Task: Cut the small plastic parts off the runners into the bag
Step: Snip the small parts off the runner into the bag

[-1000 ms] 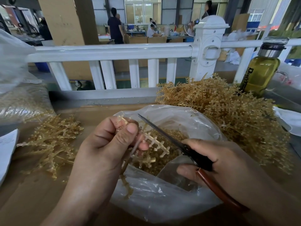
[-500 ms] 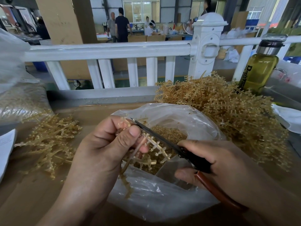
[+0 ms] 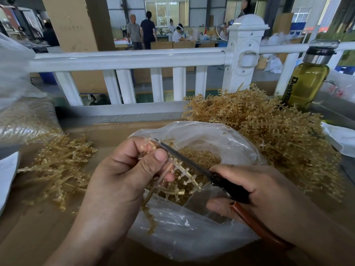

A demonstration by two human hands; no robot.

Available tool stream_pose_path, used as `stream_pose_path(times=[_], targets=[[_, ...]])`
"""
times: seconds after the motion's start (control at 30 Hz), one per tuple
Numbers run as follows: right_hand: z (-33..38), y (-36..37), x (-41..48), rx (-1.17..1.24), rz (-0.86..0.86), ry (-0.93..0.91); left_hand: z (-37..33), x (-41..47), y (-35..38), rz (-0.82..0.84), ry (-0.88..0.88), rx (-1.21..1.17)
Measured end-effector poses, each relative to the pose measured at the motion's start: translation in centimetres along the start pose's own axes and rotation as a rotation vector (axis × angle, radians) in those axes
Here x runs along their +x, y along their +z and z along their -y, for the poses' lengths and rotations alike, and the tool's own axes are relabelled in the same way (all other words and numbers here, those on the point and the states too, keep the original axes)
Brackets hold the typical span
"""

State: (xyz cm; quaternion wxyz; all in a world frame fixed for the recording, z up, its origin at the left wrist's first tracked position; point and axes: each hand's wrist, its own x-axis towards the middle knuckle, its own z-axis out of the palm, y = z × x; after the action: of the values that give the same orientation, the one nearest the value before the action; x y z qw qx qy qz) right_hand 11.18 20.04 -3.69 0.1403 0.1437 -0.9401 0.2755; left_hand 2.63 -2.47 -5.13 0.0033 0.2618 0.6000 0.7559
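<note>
I see left hand (image 3: 123,175) grip pinching runner (image 3: 184,174) over bag (image 3: 192,242); runner runs near-right from it. Right hand (image 3: 265,189) grip wrapped round scissors (image 3: 194,165), blade parallel along runner's far edge, tip toward left hand.

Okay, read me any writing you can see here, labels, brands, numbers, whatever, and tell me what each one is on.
"Don't" followed by letters starting "To": black print running down the bottle; the rest is hidden behind the pile of runners.
Smaller print beside it on the bottle: too small to read.
White sheet at the left edge: faint marks, too blurred to read.
Bag and scissors: no text visible.
</note>
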Motion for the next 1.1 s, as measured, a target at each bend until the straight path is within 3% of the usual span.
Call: stream_pose_path(times=[1.1], targets=[[0.69, -0.07, 0.15, -0.064, -0.033, -0.016, -0.37, -0.17, 0.04, -0.008, -0.009, 0.011]])
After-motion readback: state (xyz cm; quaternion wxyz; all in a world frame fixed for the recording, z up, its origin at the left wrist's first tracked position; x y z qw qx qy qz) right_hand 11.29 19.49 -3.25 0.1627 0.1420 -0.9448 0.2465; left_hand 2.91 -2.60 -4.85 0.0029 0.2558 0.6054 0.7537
